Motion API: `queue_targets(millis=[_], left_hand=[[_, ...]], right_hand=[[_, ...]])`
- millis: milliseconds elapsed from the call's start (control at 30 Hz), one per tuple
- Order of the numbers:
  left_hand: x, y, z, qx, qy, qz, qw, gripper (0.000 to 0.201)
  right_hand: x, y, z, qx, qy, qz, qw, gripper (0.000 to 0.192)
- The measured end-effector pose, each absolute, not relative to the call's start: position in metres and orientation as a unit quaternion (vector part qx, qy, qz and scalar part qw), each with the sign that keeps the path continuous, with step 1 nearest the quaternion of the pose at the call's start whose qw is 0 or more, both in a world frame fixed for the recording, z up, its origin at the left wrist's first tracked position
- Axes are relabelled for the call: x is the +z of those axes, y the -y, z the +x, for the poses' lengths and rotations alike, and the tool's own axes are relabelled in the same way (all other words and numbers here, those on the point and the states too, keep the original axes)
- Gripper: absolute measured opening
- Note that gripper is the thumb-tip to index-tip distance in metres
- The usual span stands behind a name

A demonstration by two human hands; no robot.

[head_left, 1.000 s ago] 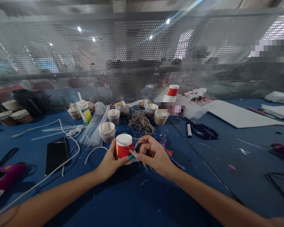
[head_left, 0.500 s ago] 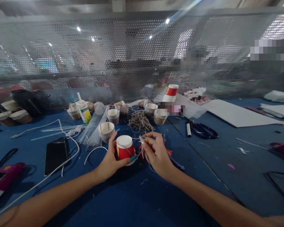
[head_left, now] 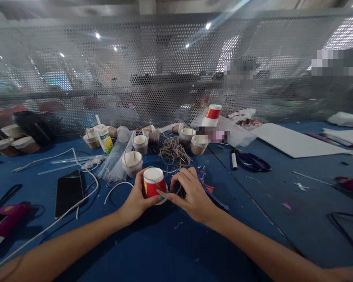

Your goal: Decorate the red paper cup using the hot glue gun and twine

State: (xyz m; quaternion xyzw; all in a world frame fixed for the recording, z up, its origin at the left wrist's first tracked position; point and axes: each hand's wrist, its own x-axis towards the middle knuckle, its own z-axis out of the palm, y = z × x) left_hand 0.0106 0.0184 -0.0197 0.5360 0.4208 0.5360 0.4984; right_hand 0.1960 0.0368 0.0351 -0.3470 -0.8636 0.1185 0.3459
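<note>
My left hand [head_left: 135, 197] grips a small red paper cup [head_left: 153, 182] that stands upside down on the blue table [head_left: 153, 250]. A thin string crosses the cup's white bottom. My right hand [head_left: 191, 192] lies against the cup's right side, fingers curled, thumb stretched toward the cup's lower edge. Whether it pinches the string I cannot tell. Just behind the cup stands an open twine-wrapped cup [head_left: 132, 163], with a loose tangle of twine [head_left: 174, 152] beside it.
Several more twine-wrapped cups [head_left: 191, 141] line the back near a perforated metal screen [head_left: 164, 70]. A phone [head_left: 69, 192] and white cable lie left, pink glue gun [head_left: 4, 221] far left. Scissors [head_left: 253, 161], a marker [head_left: 234, 160], a white sheet [head_left: 297, 143] lie right.
My right hand has dropped from a raised pinch above the cup's side down against the cup. The left hand and cup have hardly moved.
</note>
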Motion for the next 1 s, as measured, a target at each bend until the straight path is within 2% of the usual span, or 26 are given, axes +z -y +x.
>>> queue_targets(millis=[200,400,567,767,867,933,1000], left_hand=[[-0.021,-0.018,0.011,0.547,-0.413,0.523,0.507,0.073],[-0.017,-0.017,0.012,0.542,-0.418,0.532,0.499,0.069],[-0.015,-0.017,0.012,0.538,-0.411,0.522,0.519,0.068],[-0.011,-0.014,0.013,0.536,-0.431,0.533,0.493,0.068],[-0.011,-0.014,0.013,0.535,-0.428,0.528,0.501,0.068],[-0.012,-0.015,0.012,0.536,-0.424,0.524,0.509,0.067],[-0.015,-0.016,0.011,0.542,-0.425,0.516,0.510,0.064]], right_hand=[[0.034,-0.040,0.195,0.132,0.881,-0.291,0.349,0.049],[0.034,-0.040,0.197,0.116,0.877,-0.325,0.335,0.046],[0.037,-0.039,0.197,0.142,0.877,-0.362,0.283,0.048],[0.032,-0.039,0.194,0.064,0.908,-0.377,0.173,0.055],[0.024,-0.043,0.194,0.068,0.927,-0.341,0.142,0.040],[0.021,-0.046,0.194,0.091,0.934,-0.313,0.150,0.025],[0.020,-0.049,0.195,0.119,0.935,-0.287,0.170,0.019]])
